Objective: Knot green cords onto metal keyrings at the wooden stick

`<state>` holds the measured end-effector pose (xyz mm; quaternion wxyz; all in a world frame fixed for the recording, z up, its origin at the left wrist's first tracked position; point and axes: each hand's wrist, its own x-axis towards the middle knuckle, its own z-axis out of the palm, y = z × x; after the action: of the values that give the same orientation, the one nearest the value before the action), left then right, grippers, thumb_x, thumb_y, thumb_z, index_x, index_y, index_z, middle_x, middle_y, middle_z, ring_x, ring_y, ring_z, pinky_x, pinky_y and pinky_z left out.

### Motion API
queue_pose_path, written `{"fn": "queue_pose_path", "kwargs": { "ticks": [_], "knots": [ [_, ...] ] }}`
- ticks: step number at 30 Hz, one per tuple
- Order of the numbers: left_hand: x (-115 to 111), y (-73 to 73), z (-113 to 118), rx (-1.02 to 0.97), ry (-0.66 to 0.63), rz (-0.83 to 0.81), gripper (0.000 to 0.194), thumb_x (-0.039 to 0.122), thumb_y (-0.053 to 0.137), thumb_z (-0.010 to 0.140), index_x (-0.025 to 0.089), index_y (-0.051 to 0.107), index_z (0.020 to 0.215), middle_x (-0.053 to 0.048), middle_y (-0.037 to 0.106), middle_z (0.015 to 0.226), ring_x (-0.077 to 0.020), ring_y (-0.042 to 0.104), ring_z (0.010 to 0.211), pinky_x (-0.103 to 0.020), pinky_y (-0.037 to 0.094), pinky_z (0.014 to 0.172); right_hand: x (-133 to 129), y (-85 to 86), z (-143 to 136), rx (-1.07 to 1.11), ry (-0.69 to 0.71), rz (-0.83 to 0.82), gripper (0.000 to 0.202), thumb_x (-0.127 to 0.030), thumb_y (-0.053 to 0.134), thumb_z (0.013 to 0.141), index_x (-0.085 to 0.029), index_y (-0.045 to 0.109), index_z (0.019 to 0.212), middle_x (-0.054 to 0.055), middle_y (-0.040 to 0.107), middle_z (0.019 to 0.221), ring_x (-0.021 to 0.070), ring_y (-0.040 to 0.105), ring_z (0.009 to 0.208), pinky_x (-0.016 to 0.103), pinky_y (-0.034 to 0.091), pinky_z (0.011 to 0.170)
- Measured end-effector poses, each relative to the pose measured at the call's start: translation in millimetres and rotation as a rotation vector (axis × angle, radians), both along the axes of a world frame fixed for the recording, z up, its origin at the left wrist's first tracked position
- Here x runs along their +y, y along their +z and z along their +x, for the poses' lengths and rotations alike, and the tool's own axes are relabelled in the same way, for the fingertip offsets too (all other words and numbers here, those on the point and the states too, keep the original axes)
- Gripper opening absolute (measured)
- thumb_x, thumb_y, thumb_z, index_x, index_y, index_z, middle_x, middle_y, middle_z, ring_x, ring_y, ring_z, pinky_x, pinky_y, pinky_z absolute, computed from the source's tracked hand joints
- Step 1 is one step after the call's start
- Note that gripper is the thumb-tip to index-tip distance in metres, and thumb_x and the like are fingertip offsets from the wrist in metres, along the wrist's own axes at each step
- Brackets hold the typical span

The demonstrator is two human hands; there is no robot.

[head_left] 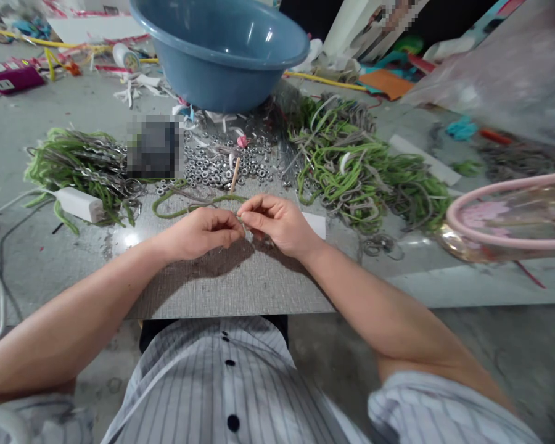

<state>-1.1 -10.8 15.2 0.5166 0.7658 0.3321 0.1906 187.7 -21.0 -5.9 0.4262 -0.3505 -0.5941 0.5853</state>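
Observation:
My left hand (203, 233) and my right hand (280, 225) meet above the near part of the table, fingertips almost touching. A green and grey cord (170, 214) loops out behind my left hand and runs to the fingers of my right hand, which pinch it. The left fingers are closed too; what they grip is hidden behind them. Just beyond lie many small metal rings (208, 168) resembling nuts, with a thin wooden stick (235, 174) among them. Bundled green and grey cords (351, 160) are heaped to the right.
A blue basin (226, 68) stands at the back. At left are another green cord bundle (74, 157) with metal chains and a white plug adapter (79, 204) on a cable. A clear bag with a pink handle (513, 188) sits at right. The table's front edge lies below my hands.

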Motion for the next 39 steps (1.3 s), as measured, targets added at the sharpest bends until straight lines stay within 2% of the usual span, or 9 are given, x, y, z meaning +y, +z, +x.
{"fn": "queue_pose_path", "kwargs": {
  "ticks": [4,9,14,20,26,29,33,36,39],
  "knots": [
    [2,0.6,-4,0.023,0.025,0.002,0.022,0.033,0.055,0.083,0.017,0.063,0.071,0.002,0.058,0.060,-0.0079,0.046,0.050,-0.022,0.039,0.052,4,-0.9,4,0.070,-0.093,-0.017,0.032,-0.048,0.075,0.073,-0.019,0.063,0.077,-0.005,0.063,0.060,0.0047,0.049,0.043,0.020,0.039,0.041],
    [5,-2.3,-7,0.019,0.015,-0.066,0.026,0.037,0.058,0.083,0.016,0.065,0.070,0.000,0.060,0.057,-0.0062,0.042,0.045,-0.019,0.032,0.043,8,3.7,11,0.163,-0.188,-0.005,0.031,-0.046,0.079,0.069,-0.019,0.063,0.075,-0.005,0.065,0.059,0.0057,0.051,0.043,0.020,0.041,0.041],
    [5,-0.8,-10,-0.033,0.000,-0.161,0.023,0.036,0.061,0.081,0.015,0.068,0.073,-0.001,0.066,0.062,-0.0059,0.045,0.045,-0.018,0.035,0.043,9,7.8,13,0.181,-0.183,0.008,0.031,-0.045,0.080,0.068,-0.019,0.062,0.074,-0.005,0.065,0.059,0.0057,0.051,0.042,0.020,0.041,0.040],
    [6,3.4,-12,-0.052,-0.090,-0.240,0.019,0.032,0.064,0.078,0.014,0.071,0.078,-0.003,0.069,0.065,-0.0052,0.047,0.046,-0.017,0.037,0.044,11,5.4,15,0.157,-0.148,-0.002,0.034,-0.048,0.080,0.068,-0.020,0.061,0.075,-0.005,0.065,0.061,0.0058,0.052,0.043,0.021,0.042,0.042],
    [5,6.7,-11,-0.113,-0.146,-0.363,0.023,0.040,0.072,0.073,0.017,0.071,0.075,-0.004,0.072,0.069,-0.0075,0.052,0.048,-0.018,0.041,0.044,12,6.6,17,0.220,-0.071,-0.065,0.033,-0.046,0.081,0.066,-0.019,0.062,0.071,-0.006,0.064,0.061,0.0047,0.051,0.042,0.020,0.041,0.043],
    [6,5.6,-14,-0.164,-0.101,-0.372,0.035,0.052,0.074,0.070,0.018,0.072,0.075,-0.007,0.073,0.070,-0.0092,0.053,0.047,-0.021,0.043,0.042,14,6.3,19,0.235,-0.099,-0.092,0.035,-0.048,0.083,0.062,-0.021,0.063,0.070,-0.008,0.063,0.060,0.0042,0.048,0.041,0.021,0.042,0.043],
    [8,1.5,-19,-0.205,0.047,-0.284,0.049,0.067,0.069,0.067,0.019,0.070,0.074,-0.009,0.072,0.068,-0.0126,0.055,0.047,-0.026,0.044,0.041,15,3.2,19,0.226,-0.153,-0.027,0.035,-0.051,0.082,0.061,-0.022,0.065,0.070,-0.007,0.062,0.061,0.0051,0.049,0.044,0.022,0.042,0.044],
    [10,-1.6,-21,-0.255,0.157,-0.239,0.050,0.069,0.065,0.070,0.021,0.070,0.082,-0.007,0.073,0.078,-0.0123,0.055,0.047,-0.028,0.045,0.042,11,0.9,16,0.157,-0.241,0.106,0.028,-0.050,0.080,0.066,-0.025,0.070,0.073,-0.006,0.063,0.061,0.0072,0.051,0.048,0.023,0.041,0.044],
    [11,-2.9,-21,-0.332,0.252,-0.256,0.045,0.062,0.063,0.076,0.022,0.069,0.094,-0.005,0.074,0.094,-0.0097,0.056,0.048,-0.027,0.047,0.045,6,-1.4,14,0.025,-0.297,0.273,0.014,-0.042,0.077,0.072,-0.028,0.075,0.076,-0.004,0.065,0.065,0.0093,0.053,0.053,0.026,0.044,0.049]
  ]
}}
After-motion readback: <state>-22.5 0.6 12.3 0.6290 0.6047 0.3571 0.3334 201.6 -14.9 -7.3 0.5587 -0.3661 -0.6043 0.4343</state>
